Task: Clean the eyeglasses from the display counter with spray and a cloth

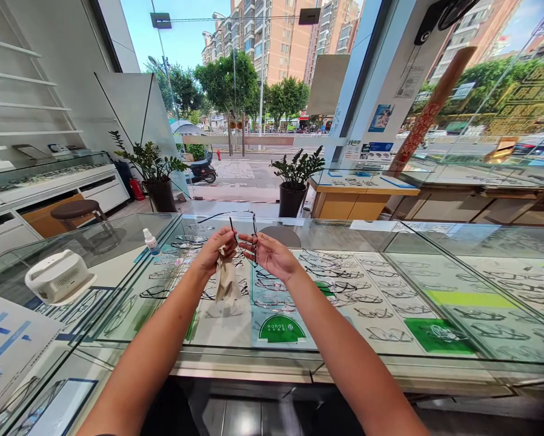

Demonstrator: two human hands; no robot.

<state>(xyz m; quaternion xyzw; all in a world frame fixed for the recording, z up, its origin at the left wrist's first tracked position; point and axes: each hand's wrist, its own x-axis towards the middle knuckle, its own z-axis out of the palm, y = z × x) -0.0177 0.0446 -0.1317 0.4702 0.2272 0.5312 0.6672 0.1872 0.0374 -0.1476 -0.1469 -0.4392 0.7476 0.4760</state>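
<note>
A pair of thin dark-framed eyeglasses (255, 225) is held up above the glass counter, one temple reaching out to the left. My right hand (274, 255) grips the frame at its right side, fingers partly spread behind it. Closed at the other side, my left hand (214, 249) has a beige cloth (228, 283) bunched in it, and the cloth hangs below the fingers. A dark temple end rises by the left fingertips. The lenses are too thin and small to make out. Beneath both hands, rows of eyeglasses (331, 272) lie inside the display case.
The glass display counter (290, 357) spans the front. On its left stand a small spray bottle (151, 242) and a white box-like device (58, 277), near a printed sheet (13, 345). Beyond are a round stool (75, 209), potted plants (292, 197) and a large window.
</note>
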